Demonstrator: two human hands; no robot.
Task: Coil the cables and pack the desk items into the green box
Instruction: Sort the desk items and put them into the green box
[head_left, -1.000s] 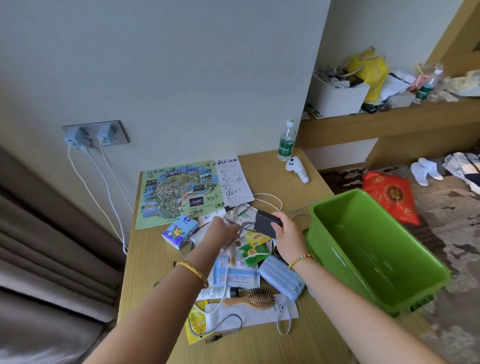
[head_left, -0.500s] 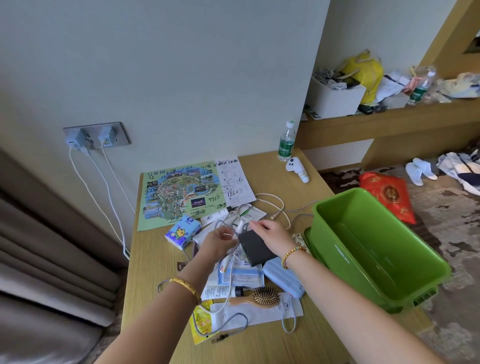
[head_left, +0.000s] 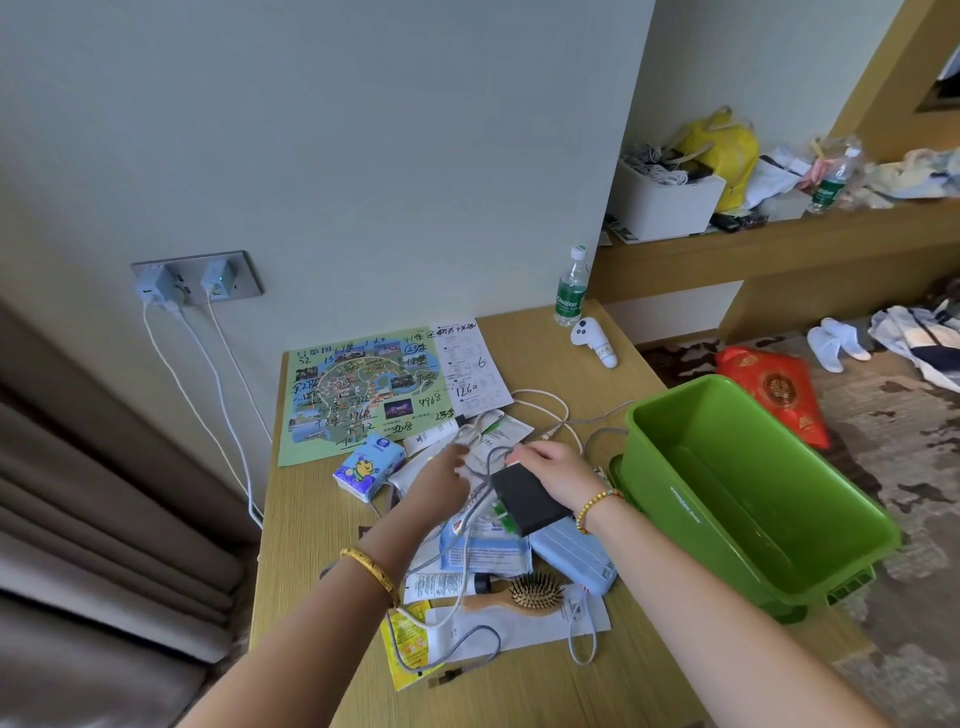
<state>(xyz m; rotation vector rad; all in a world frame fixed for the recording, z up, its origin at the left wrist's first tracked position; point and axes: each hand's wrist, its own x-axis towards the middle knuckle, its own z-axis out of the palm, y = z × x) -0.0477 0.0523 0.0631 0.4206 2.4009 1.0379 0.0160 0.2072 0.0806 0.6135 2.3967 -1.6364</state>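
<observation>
A flat black rectangular device (head_left: 527, 499) is held in the right hand (head_left: 553, 470), fingers curled over its far edge, above the clutter on the light wooden counter (head_left: 519, 691). The left hand (head_left: 441, 480) is blurred among the tangled grey and white cables (head_left: 470, 525); its grip cannot be told. The empty green plastic box (head_left: 748, 493) stands just right of the pile.

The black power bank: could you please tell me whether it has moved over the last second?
Yes. The black power bank came down toward the hairbrush, away from the map.
</observation>
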